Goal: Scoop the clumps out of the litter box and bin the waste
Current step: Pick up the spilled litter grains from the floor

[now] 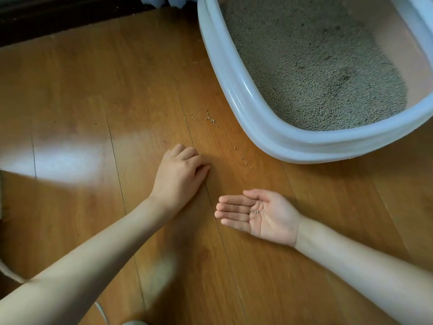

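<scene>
A white litter box (236, 95) stands on the wooden floor at the upper right, filled with grey-brown litter (316, 66). Spilled litter granules (212, 119) lie scattered on the floor just left of the box, trailing down toward its near corner. My left hand (180, 174) rests knuckles-up on the floor below the spill. Its fingers are curled and the fingertips touch the boards, so whatever is under them is hidden. My right hand (262, 215) lies palm up beside it with straight fingers. A few granules (255, 211) sit in that palm.
A dark baseboard (58, 17) runs along the top left, with grey fabric (164, 0) hanging at the top edge. A rope-like cord (9, 275) lies at the lower left. A bright light patch (65, 158) falls on the floor planks.
</scene>
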The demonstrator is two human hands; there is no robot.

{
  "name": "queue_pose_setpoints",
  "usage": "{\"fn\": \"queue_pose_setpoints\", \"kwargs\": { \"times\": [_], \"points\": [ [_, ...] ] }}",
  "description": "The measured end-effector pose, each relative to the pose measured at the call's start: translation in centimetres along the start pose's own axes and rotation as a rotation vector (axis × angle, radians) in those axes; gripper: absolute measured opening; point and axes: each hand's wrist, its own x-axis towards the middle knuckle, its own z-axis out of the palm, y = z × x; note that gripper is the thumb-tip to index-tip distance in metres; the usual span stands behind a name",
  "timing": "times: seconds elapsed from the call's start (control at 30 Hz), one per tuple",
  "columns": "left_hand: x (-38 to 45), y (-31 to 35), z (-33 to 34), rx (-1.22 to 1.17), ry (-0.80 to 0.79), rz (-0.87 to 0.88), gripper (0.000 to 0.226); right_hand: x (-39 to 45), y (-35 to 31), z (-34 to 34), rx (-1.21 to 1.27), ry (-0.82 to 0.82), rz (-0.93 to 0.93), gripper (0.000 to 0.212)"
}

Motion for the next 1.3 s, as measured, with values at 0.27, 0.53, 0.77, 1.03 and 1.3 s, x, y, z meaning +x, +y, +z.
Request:
{"fn": "queue_pose_setpoints", "kwargs": {
  "times": [0.27,0.53,0.77,1.03,1.3],
  "points": [
    [2.1,0.9,1.1,0.1,-0.061,0.15,0.025,0.2,0.2,0.2,0.007,-0.048,0.012,0.047],
    [4.6,1.2,1.6,-0.028,-0.095,0.117,0.029,0.0,0.2,0.4,0.031,-0.071,0.036,0.047],
    [5.2,1.5,2.4,-0.008,-0.037,0.171,0.029,0.1,0.2,0.7,0.031,-0.08,0.042,0.047],
    [5.6,1.9,2.6,0.01,-0.026,0.181,0.03,0.2,0.2,0.5,0.009,-0.085,0.046,0.047],
    [6.4,1.9,2.5,0.214,-0.066,0.4,0.013,0.3,0.3,0.5,-0.015,-0.065,0.031,0.047]
  ]
}}
